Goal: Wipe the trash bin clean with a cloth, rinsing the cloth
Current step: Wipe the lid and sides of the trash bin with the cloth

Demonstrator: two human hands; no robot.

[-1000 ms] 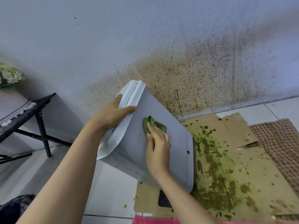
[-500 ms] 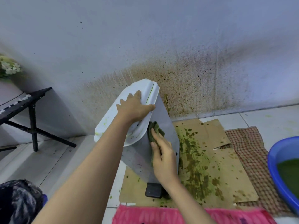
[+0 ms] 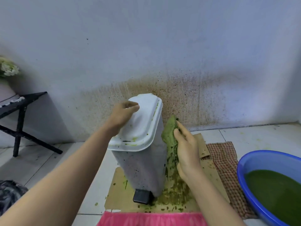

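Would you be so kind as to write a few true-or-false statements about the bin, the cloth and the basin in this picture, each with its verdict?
1. The trash bin stands upright on the cardboard. True.
2. The bin's lid is raised. False: it is closed, and the left hand rests on top of it.
3. The right hand presses the green cloth against the bin's side. True.
4. The blue basin is empty. False: it holds green liquid.
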